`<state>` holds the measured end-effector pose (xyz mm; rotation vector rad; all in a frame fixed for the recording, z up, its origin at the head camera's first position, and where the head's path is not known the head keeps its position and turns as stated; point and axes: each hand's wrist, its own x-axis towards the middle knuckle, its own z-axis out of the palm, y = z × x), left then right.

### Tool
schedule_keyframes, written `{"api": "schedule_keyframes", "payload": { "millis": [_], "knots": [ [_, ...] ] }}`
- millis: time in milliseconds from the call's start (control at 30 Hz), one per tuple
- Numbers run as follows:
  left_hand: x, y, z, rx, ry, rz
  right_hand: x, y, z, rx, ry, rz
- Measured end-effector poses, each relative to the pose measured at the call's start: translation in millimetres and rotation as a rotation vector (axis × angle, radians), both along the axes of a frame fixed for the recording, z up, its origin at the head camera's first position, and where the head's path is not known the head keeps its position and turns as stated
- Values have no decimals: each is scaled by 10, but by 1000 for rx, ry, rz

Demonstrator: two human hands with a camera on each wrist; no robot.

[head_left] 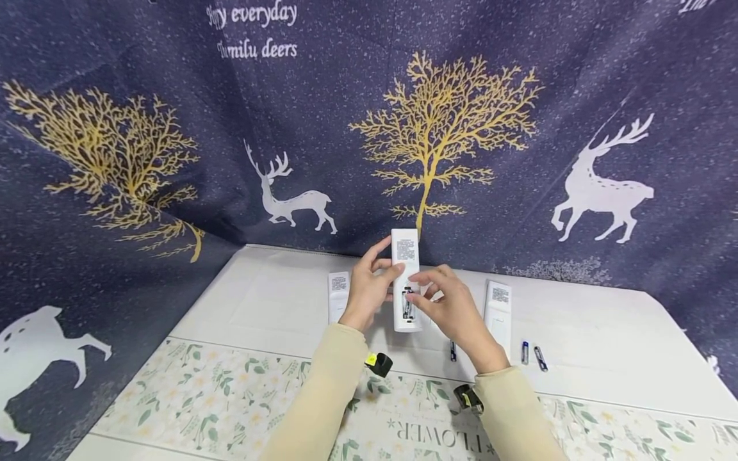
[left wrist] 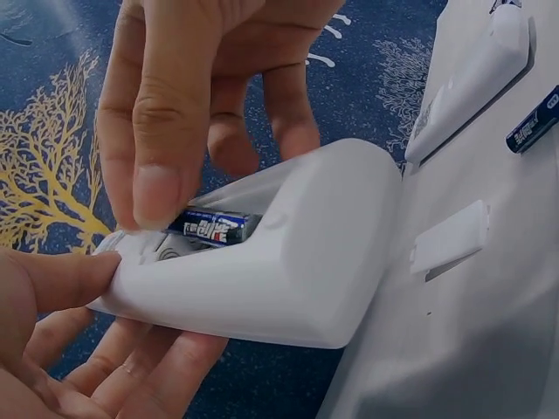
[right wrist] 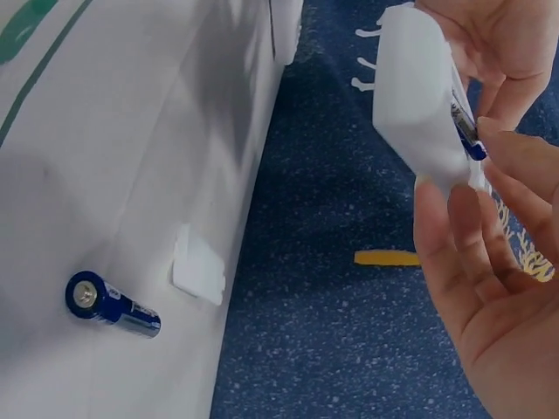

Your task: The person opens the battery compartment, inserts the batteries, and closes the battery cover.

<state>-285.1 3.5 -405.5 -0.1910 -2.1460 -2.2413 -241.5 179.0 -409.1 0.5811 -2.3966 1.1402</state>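
Observation:
A white remote control (head_left: 406,256) stands upright, its back and uncovered battery compartment facing the head camera. My left hand (head_left: 369,291) grips it from the left side, thumb on the back and fingers underneath in the left wrist view. My right hand (head_left: 452,307) is at the compartment, thumb and finger pinching the end of a dark blue battery (left wrist: 214,225). That battery lies tilted, partly inside the compartment, near a metal spring (left wrist: 169,253). In the right wrist view the same battery (right wrist: 467,131) shows beside the right thumb.
On the white table lie a detached battery cover (left wrist: 452,236) and a loose blue battery (right wrist: 113,304). Two more batteries (head_left: 524,352) lie at the right. Other white remotes lie on the left (head_left: 338,294) and right (head_left: 498,310). A patterned blue cloth (head_left: 346,128) hangs behind.

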Motion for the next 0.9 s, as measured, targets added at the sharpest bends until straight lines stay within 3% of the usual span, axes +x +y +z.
{"api": "schedule_keyframes", "payload": {
  "millis": [200,500,900],
  "knots": [
    [-1,-9,1,21,-16,-15,-21,32,-33,-85,-59,-4],
    [0,-12,19,38,-6,-21,-44,76,-64,-244,-182,74],
    [5,6,16,32,-19,-19,-53,39,-67,-235,-211,33]
  ]
}}
